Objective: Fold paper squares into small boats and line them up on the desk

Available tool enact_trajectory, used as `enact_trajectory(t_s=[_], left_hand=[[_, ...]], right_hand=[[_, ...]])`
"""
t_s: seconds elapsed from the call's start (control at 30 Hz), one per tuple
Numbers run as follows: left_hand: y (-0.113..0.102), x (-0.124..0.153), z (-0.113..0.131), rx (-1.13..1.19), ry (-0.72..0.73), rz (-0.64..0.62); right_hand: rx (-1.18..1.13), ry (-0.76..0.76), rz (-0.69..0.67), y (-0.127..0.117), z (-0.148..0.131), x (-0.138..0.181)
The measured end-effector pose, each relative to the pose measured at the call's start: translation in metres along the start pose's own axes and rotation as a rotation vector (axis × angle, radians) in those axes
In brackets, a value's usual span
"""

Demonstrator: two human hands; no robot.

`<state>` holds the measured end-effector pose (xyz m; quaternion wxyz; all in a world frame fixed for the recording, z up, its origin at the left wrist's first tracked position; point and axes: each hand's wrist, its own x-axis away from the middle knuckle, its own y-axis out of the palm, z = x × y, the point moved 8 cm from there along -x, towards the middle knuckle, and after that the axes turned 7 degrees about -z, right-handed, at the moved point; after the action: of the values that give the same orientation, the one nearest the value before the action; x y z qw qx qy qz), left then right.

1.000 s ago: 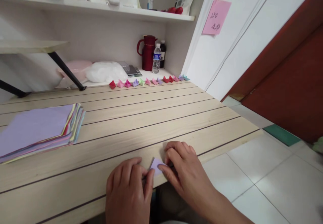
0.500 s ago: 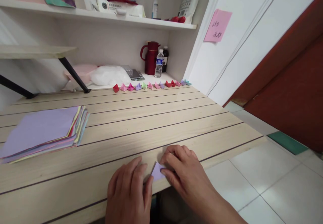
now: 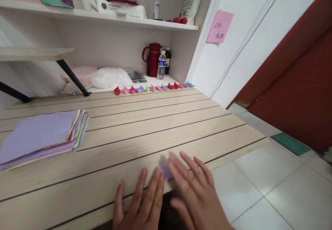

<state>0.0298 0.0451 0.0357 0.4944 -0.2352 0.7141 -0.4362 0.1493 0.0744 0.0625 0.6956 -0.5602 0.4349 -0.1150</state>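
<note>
A small folded piece of lavender paper (image 3: pixel 165 172) lies on the wooden tabletop (image 3: pixel 124 133) near its front edge, mostly covered by fingers. My left hand (image 3: pixel 144 200) rests flat with its fingers spread, and the tips of two fingers touch the paper's left side. Over the right side of the paper is my right hand (image 3: pixel 195 188), fingers stretched out and the thumb apart. Its index finger is blurred by motion, so I cannot tell whether it touches the paper.
A stack of coloured paper sheets (image 3: pixel 41 133) lies at left. Along the table's back edge runs a row of small folded paper boats (image 3: pixel 140 89). Behind them stand a dark red jug (image 3: pixel 153 61) and a water bottle (image 3: pixel 161 65). A tiled floor (image 3: pixel 256 174) borders the right.
My right hand has let go of the paper's edge, and its fingers have straightened over it. My left fingers have spread and moved onto the paper's left side.
</note>
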Motion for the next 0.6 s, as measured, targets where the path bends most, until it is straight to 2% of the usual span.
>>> enact_trajectory(t_s=[0.03,0.1,0.23,0.37,0.6], left_hand=[[0.0,0.001,0.001,-0.009,0.003,-0.003],[0.0,0.003,0.003,-0.048,0.013,0.0],[-0.001,0.005,0.004,-0.138,-0.026,0.038],[-0.003,0.006,0.004,-0.114,-0.073,0.053],[-0.005,0.005,0.006,-0.115,-0.075,0.041]], right_hand=[[0.055,-0.082,-0.018,0.005,-0.01,0.005],[0.133,-0.132,-0.057,0.017,-0.02,0.014],[0.152,-0.056,-0.057,0.028,-0.017,0.022],[0.111,-0.04,-0.042,0.031,-0.012,0.027],[0.044,-0.008,-0.045,0.027,0.003,0.031]])
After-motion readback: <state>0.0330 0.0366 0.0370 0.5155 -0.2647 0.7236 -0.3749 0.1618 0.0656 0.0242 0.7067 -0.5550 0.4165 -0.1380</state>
